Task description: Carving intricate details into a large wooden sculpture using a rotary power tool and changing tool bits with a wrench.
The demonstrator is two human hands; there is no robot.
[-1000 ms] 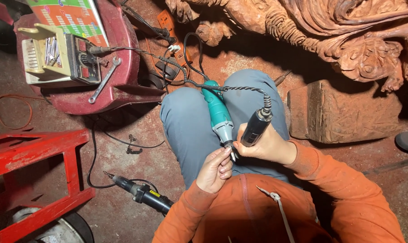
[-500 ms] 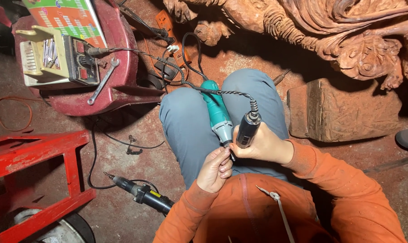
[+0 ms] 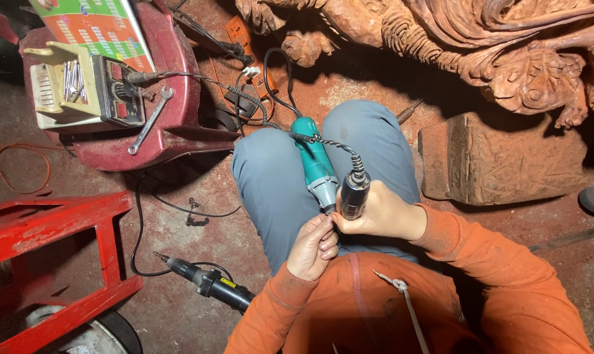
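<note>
**Two tools meet over the lap**

The right hand grips a black handpiece upright. Just left of it, a teal grinder lies lengthwise on the lap; the left hand's fingertips pinch at its near tip.

A single head-worn camera looks steeply down, close over the person's lap, with the floor around.

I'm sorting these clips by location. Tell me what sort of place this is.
Most likely a wood-carving workshop. A large ornately carved reddish wood piece fills the top of the view, reddish dust covers the floor, and the right hand holds a dark rotary handpiece on a coiled cord, with a teal power tool on the lap.
</note>
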